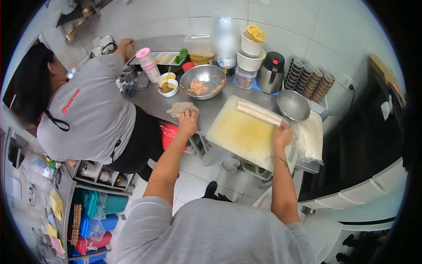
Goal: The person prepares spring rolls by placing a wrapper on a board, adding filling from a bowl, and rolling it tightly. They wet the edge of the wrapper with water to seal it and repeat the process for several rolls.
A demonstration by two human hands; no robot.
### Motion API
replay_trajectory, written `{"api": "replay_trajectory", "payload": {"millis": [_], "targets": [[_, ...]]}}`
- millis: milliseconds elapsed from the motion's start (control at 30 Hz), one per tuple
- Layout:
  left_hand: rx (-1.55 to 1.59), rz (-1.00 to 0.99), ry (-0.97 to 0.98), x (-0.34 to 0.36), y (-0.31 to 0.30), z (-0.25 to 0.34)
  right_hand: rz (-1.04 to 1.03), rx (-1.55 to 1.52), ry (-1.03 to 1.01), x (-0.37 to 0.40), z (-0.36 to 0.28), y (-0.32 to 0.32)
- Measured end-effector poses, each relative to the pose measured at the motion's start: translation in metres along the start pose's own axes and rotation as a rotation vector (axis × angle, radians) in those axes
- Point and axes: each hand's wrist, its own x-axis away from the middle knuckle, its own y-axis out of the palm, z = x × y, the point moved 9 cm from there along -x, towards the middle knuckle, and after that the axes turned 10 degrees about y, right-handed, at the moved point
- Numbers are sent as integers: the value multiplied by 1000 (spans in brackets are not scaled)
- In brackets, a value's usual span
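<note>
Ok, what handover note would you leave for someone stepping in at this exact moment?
Left hand rests on the crumpled beige cloth on the steel counter; grip unclear.
Right hand touches the end of the rolls on the cutting board; grip unclear.
Done: two long rolls lie side by side on the board.
Left: a stack of wrappers beside the board, seemingly unused.
</note>
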Motion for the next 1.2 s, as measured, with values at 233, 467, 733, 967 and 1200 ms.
{"api": "replay_trajectory", "payload": {"millis": [233, 467, 733, 967, 1200], "targets": [[-20, -25, 32, 3, 2, 1, -61, 54, 21, -12, 3, 9], [-5, -160, -2, -1, -6, -5, -28, -33, -175, -14, 13, 6], [344, 206, 385, -65, -68, 164, 25, 35, -205, -2, 0, -2], [261, 4, 868, -127, -34, 369, 82, 58, -241, 3, -6, -5], [165, -158, 847, -146, -14, 385, 80, -87, -222, 5, -3, -12]]}}
